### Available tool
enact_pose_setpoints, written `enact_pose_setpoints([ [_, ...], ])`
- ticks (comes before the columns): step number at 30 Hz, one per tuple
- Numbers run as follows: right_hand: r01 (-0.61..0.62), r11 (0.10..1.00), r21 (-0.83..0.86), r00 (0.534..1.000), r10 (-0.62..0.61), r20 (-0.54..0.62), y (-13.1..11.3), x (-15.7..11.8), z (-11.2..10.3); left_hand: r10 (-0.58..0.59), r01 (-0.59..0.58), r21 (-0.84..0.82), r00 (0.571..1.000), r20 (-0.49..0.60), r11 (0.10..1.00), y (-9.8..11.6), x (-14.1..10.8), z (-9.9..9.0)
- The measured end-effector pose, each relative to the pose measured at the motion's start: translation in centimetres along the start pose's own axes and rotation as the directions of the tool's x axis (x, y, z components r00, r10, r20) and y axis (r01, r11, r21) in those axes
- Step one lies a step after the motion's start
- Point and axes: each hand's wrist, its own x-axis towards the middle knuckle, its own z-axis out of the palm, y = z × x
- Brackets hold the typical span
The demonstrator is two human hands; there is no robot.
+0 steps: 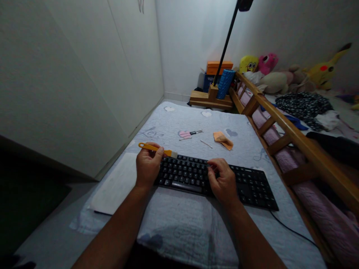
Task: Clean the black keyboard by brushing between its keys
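A black keyboard (187, 173) lies on the pale patterned cloth (179, 224), its cable running off to the right. My left hand (148, 164) is closed around a small yellow-handled brush (168, 152), whose bristles are at the keyboard's upper left edge. Over the keys right of the middle, my right hand (223, 179) has its thumb and index finger curled together; whatever may be between them is too small to make out. Beyond the keyboard lie a dark-handled metal tool (195, 132), two cotton swabs (206, 144) and a folded orange cloth (223, 141).
A white sheet or pad (114, 185) lies left of the keyboard. A wooden rail (291, 130) borders the right side, with soft toys and clothes behind it. At the back stands a wooden base (206, 99) with a black pole. White cabinet doors (84, 74) rise on the left.
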Motion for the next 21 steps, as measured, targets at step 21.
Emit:
enact_pose_setpoints([
  [21, 0.019, 1.0, -0.011, 1.0, -0.019, 0.015, 0.1, 0.0, -0.2, 0.03, -0.06, 0.218, 0.99, 0.138, 0.974, -0.6, 0.0, 1.9],
])
